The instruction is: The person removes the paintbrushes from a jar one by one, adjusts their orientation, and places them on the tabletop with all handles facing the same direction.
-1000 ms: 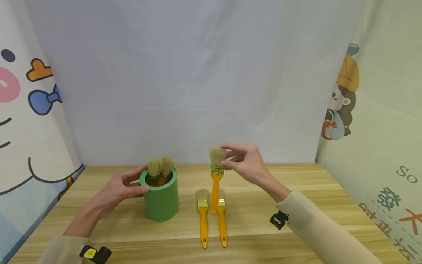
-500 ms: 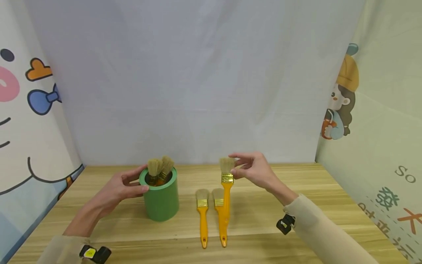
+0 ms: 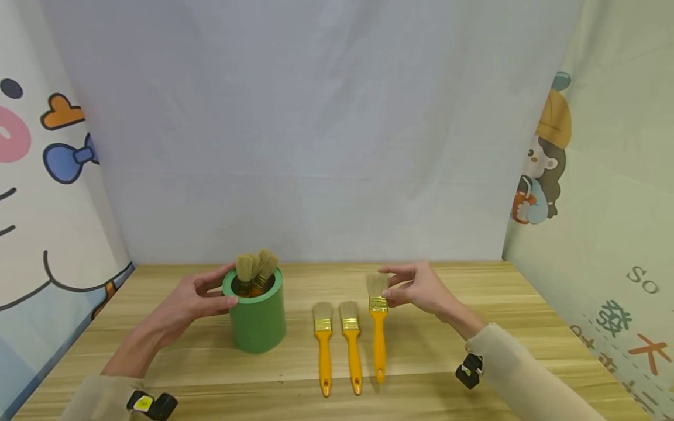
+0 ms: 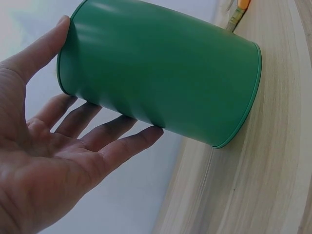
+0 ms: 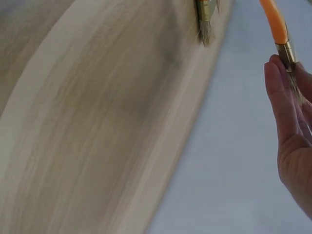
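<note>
In the head view a green can (image 3: 259,327) stands upright on the wooden table, with the bristle ends of paintbrushes (image 3: 246,266) sticking out of its mouth. My left hand (image 3: 191,299) grips the can near its rim; the left wrist view shows the thumb on one side and the fingers along the other. To the right, my right hand (image 3: 423,290) pinches a paintbrush (image 3: 379,336) with an orange handle at its bristle end. The handle points toward me, low over the table or touching it. Two similar paintbrushes, one left (image 3: 325,356) and one middle (image 3: 353,354), lie side by side.
The wooden table (image 3: 221,380) ends at a pale cloth (image 3: 316,146) hanging behind it. Printed cartoon cloths flank the table, one on the left (image 3: 52,222) and one on the right (image 3: 605,204). A small black device (image 3: 468,371) sits on each sleeve.
My right hand has carried its paintbrush rightward and down, from above the two lying brushes to a spot right of them. The left hand and the can have stayed put.
</note>
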Action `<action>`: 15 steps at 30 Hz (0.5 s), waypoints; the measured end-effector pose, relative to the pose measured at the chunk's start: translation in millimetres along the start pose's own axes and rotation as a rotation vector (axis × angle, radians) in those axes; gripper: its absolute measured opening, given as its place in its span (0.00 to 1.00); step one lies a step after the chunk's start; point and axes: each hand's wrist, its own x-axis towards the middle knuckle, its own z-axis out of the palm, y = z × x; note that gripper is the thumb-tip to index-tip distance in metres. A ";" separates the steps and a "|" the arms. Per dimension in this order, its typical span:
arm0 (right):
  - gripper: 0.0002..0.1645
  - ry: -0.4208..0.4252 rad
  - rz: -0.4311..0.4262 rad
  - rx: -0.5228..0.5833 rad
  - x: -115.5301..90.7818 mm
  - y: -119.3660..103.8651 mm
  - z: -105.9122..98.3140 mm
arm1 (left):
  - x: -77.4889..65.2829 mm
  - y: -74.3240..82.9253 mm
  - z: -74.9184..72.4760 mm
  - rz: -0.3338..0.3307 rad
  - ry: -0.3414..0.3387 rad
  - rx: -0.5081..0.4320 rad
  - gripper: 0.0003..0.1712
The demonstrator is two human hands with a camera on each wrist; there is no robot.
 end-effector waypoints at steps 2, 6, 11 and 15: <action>0.33 -0.009 0.011 0.012 0.3 4.2 0.7 | -0.3 0.0 -0.2 -0.002 0.001 -0.001 0.48; 0.33 -0.024 0.035 0.029 0.4 11.1 1.4 | -0.8 -0.1 -0.1 -0.007 0.001 -0.001 0.48; 0.34 -0.040 0.071 0.040 0.0 18.6 0.5 | -1.1 -0.1 0.4 -0.009 0.004 0.003 0.48; 0.35 -0.055 0.084 0.040 0.9 25.0 0.0 | -0.8 -0.2 0.3 -0.010 0.010 0.003 0.48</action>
